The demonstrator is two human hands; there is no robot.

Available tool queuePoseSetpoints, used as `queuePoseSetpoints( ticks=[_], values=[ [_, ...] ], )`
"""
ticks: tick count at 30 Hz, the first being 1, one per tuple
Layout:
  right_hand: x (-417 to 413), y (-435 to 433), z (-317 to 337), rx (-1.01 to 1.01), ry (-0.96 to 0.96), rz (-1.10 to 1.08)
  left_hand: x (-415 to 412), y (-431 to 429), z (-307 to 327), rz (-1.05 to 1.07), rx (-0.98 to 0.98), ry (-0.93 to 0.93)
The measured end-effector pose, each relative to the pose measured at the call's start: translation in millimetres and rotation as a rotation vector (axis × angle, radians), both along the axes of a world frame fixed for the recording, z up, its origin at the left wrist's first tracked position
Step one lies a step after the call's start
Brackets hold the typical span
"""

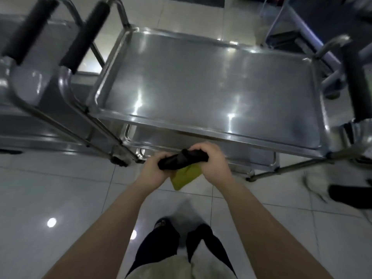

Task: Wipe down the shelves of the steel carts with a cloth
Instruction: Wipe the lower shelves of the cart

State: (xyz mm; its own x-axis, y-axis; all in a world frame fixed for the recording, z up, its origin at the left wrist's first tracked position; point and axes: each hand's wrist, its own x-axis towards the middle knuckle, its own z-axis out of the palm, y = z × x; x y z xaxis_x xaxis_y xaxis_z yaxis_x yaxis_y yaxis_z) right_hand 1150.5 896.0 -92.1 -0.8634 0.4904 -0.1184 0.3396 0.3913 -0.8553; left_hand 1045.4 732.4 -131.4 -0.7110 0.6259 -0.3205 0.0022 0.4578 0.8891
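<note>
While the shelf (201,77) lies just ahead, a black cloth (182,159) is gripped at both ends, the left hand (154,171) and right hand (212,160) being curled round it. A yellow-green cloth (184,178) is seen hanging just beneath.

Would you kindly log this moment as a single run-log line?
phase: pre-wipe | left hand: grips black rolled cloth | right hand: grips same cloth | shiny steel cart's top shelf: untouched

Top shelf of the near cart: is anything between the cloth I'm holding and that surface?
Nothing visible does. The left hand and right hand grip the dark cloth on the near side of the near rim. The top shelf beyond it shows only bare steel.
</note>
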Motion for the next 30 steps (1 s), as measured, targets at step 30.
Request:
queuePoseSetpoints(
  ticks=[30],
  values=[
    [240.9, 41.9, 326.8, -0.253, 0.838, -1.006, 134.6, 203.5, 399.1, -0.553, 0.712, 0.236]
  ],
)
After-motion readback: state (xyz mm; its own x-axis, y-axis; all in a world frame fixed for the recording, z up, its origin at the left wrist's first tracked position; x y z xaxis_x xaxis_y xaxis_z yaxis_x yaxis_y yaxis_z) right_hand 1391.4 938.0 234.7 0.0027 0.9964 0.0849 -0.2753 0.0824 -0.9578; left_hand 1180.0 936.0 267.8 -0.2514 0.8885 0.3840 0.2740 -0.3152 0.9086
